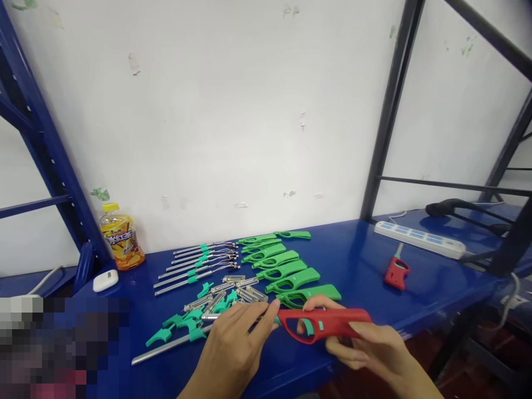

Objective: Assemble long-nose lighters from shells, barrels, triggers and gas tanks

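Observation:
A red utility lighter with a green trigger is held level over the table's front part. My right hand is wrapped around its red handle. My left hand pinches it at the front, where the metal tube meets the handle; the fingers hide part of that joint. Beside my left hand lie loose green triggers, a metal lighter tube and several clear fuel tanks. Behind the red handle, green lighter handles lie in a column, with wired metal tubes lined up left of them.
The blue table backs onto a white wall. A tea bottle and a white earphone case stand at the left. A small red lighter and a white power strip lie right, near a dark metal post.

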Tool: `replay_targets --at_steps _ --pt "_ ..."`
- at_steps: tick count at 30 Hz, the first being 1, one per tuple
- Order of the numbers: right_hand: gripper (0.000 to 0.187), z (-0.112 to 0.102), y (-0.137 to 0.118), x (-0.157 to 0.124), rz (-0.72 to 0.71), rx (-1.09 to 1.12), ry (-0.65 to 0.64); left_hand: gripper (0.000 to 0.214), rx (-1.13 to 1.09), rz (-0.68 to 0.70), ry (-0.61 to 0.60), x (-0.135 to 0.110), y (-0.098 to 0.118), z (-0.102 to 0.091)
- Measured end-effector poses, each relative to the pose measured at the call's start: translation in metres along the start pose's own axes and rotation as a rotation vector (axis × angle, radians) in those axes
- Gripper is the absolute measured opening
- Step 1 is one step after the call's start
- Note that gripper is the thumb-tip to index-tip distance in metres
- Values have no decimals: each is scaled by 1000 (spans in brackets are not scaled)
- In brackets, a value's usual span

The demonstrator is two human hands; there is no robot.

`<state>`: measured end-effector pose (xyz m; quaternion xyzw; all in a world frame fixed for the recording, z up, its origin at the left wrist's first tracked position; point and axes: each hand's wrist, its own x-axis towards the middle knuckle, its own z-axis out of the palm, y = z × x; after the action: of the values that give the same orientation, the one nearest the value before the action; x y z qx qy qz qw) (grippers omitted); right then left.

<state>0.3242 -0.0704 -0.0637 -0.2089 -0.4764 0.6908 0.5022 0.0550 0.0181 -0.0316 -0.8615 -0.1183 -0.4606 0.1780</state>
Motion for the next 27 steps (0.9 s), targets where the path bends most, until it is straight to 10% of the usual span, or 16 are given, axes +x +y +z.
replay_targets --at_steps 10,16,27 --pt "42 6 25 8 -75 397 11 33 39 -28 -27 -2 1 2" --pt "51 18 32 -1 -175 -154 299 45 -39 -187 64 1 6 -6" --pt "44 35 31 4 -184 -861 405 30 -175 -155 -22 2 11 -2"
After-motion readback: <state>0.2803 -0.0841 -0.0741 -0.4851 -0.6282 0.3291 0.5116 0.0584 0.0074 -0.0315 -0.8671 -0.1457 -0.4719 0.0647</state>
